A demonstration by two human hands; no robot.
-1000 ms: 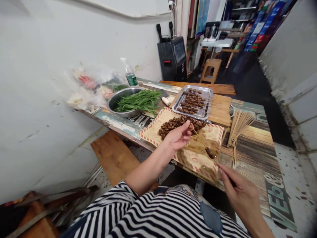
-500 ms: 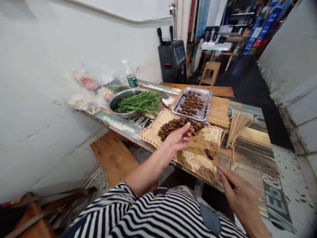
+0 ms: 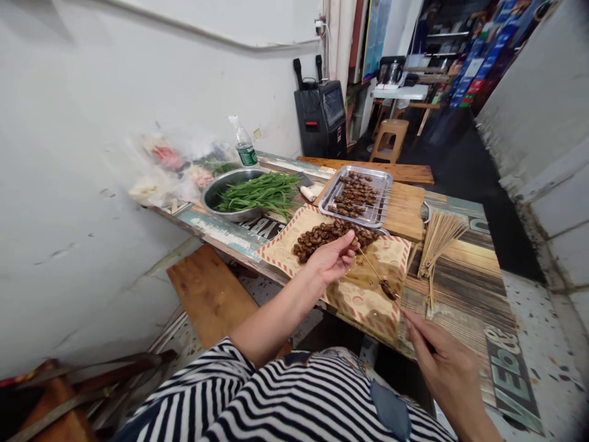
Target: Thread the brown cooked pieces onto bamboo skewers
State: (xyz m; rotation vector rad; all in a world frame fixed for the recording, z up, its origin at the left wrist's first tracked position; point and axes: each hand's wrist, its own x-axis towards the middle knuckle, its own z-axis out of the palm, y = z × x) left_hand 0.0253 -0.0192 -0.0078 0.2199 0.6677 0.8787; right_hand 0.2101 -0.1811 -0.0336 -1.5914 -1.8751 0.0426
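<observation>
My right hand [image 3: 442, 350] is closed on the lower end of a thin bamboo skewer [image 3: 370, 264] over the near right corner of a patterned paper sheet [image 3: 359, 299]. One glossy dark brown insect [image 3: 388, 289], like a pupa or cicada nymph, is threaded on the stick near that hand. At the far tip, my left hand [image 3: 332, 256] pinches a small brown insect [image 3: 356, 243], mostly hidden by finger and thumb. Just behind the left hand, a heap of the same insects [image 3: 317, 238] lies on the paper.
Beyond the paper, a metal tray [image 3: 324, 199] of loaded skewers rests on a wooden board [image 3: 407, 212]. Bare skewers [image 3: 439, 242] lie to the right. Leftward are a metal bowl [image 3: 212, 199] of green stalks [image 3: 260, 195], a plastic bottle [image 3: 246, 150] and plastic bags [image 3: 161, 162].
The camera view has shifted slightly. Both hands keep nearly the same pose, and the insect stays near the right hand on the skewer.
</observation>
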